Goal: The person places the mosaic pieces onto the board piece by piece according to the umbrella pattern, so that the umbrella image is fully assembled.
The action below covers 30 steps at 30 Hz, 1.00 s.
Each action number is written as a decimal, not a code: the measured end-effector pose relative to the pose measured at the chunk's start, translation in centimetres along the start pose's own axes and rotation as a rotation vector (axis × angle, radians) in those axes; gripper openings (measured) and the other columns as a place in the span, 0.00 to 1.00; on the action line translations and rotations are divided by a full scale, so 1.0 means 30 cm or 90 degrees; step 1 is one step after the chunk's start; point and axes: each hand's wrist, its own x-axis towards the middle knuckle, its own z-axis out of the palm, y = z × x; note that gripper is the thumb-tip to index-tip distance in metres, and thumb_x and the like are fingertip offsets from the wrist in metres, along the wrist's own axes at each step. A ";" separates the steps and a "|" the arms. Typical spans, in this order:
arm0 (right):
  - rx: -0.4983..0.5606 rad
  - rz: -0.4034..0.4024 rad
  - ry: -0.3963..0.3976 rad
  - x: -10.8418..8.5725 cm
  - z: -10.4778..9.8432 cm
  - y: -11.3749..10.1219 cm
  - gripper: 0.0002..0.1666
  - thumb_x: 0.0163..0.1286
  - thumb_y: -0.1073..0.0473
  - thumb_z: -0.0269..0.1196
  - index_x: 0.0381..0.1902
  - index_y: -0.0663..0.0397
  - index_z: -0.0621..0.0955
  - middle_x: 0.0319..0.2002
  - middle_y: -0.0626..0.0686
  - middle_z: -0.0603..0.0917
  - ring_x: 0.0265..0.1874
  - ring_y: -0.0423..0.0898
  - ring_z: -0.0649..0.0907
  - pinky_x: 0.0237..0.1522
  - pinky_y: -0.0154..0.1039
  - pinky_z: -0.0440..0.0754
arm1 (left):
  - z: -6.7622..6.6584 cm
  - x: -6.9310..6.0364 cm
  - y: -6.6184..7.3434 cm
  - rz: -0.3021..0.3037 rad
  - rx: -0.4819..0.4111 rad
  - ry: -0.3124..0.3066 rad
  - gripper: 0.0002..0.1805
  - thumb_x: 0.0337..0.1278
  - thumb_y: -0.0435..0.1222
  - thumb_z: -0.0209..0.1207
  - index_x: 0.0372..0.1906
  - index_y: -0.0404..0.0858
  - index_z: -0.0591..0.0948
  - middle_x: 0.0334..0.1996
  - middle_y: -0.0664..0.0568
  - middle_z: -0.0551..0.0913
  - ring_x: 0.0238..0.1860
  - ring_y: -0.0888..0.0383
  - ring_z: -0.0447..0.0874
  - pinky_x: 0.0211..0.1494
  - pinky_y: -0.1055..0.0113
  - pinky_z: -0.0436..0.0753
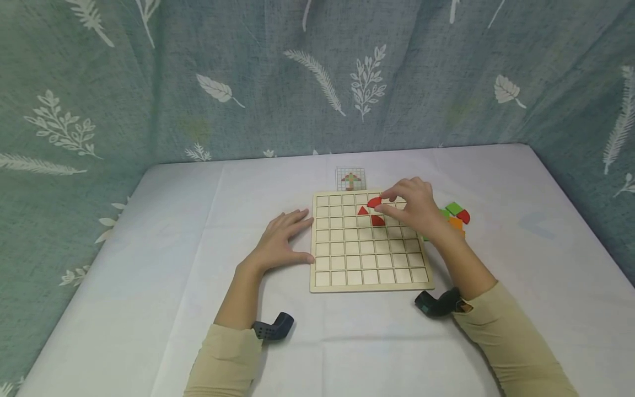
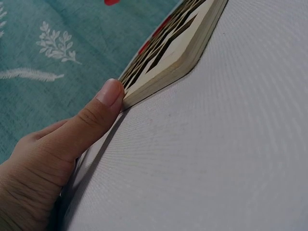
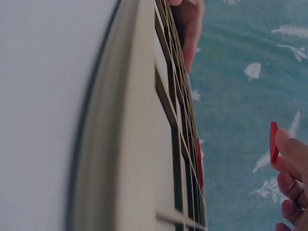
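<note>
A wooden grid board [image 1: 351, 250] lies on the white cloth. The left hand [image 1: 280, 242] rests at its left edge, fingers spread; in the left wrist view the thumb of this hand [image 2: 72, 130] touches the board's edge [image 2: 163, 72]. The right hand [image 1: 414, 207] pinches a red curved piece [image 1: 374, 202] between thumb and fingertips over the upper part of the board. In the right wrist view the right hand [image 3: 293, 168] holds the red piece [image 3: 273, 142] edge-on. A red triangle [image 1: 362, 210] and another red curved piece [image 1: 377, 220] lie in the grid.
A small pattern card [image 1: 350, 179] lies behind the board. Right of the board are green [image 1: 453, 208], red [image 1: 463, 216] and orange [image 1: 456, 223] pieces, partly hidden by the right arm. Dark wrist devices [image 1: 274, 326] [image 1: 437, 303] sit at both wrists. A leaf-patterned curtain [image 1: 297, 77] hangs behind.
</note>
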 end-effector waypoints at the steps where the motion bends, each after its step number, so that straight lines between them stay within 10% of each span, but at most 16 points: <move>1: 0.002 0.000 -0.004 0.002 0.006 -0.003 0.15 0.53 0.57 0.73 0.36 0.60 0.85 0.30 0.56 0.81 0.37 0.55 0.72 0.44 0.56 0.62 | 0.000 -0.001 0.000 0.000 0.001 0.000 0.53 0.28 0.63 0.70 0.68 0.48 0.69 0.72 0.55 0.59 0.74 0.52 0.50 0.76 0.53 0.46; 30: -0.050 -0.022 -0.069 0.003 0.163 -0.032 0.18 0.53 0.48 0.72 0.36 0.53 0.86 0.32 0.51 0.82 0.38 0.51 0.74 0.47 0.52 0.67 | -0.002 0.000 -0.001 0.005 0.001 -0.009 0.53 0.29 0.62 0.71 0.68 0.48 0.68 0.72 0.55 0.59 0.74 0.53 0.50 0.77 0.53 0.44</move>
